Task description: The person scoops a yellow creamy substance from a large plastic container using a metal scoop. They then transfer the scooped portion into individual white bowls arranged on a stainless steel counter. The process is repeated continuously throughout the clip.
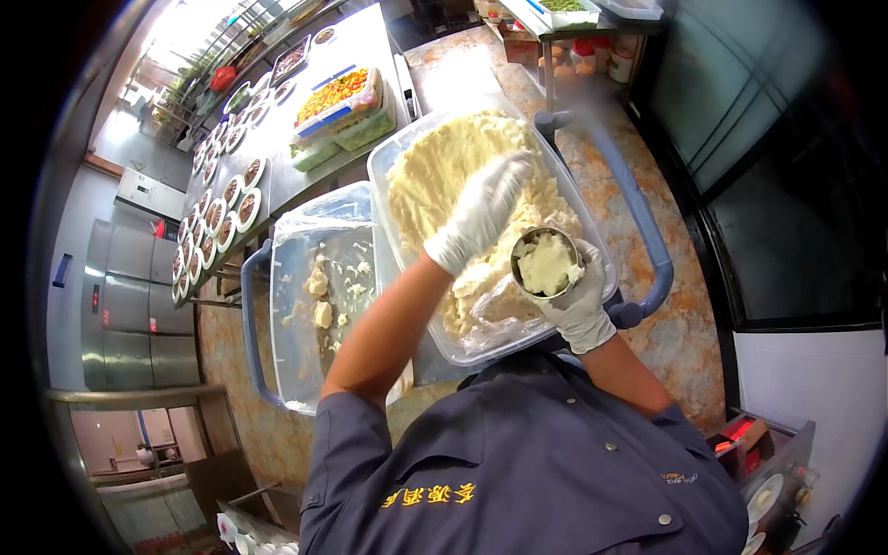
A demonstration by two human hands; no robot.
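A large clear plastic tub (380, 182) holds a mass of pale yellow mash or dough (444, 159), worked into ridges. Over its middle is my left hand (482, 211) in a white glove, with the fingertips blurred against the mash; whether they grip any of it cannot be told. My right hand (579, 305), gloved too, holds a small round metal bowl (514, 267) at the tub's right side. Pale mash (546, 265) fills the bowl. Crumpled plastic film (496, 322) lies on the mash at the tub's near end.
A clear lid or tray (291, 277) with mash scraps lies to the left, near blue cart handles (251, 326) (649, 236). The steel table (281, 177) beyond bears many small filled dishes (248, 208) and tubs of chopped vegetables (336, 100). Glass panels (735, 104) stand on the right.
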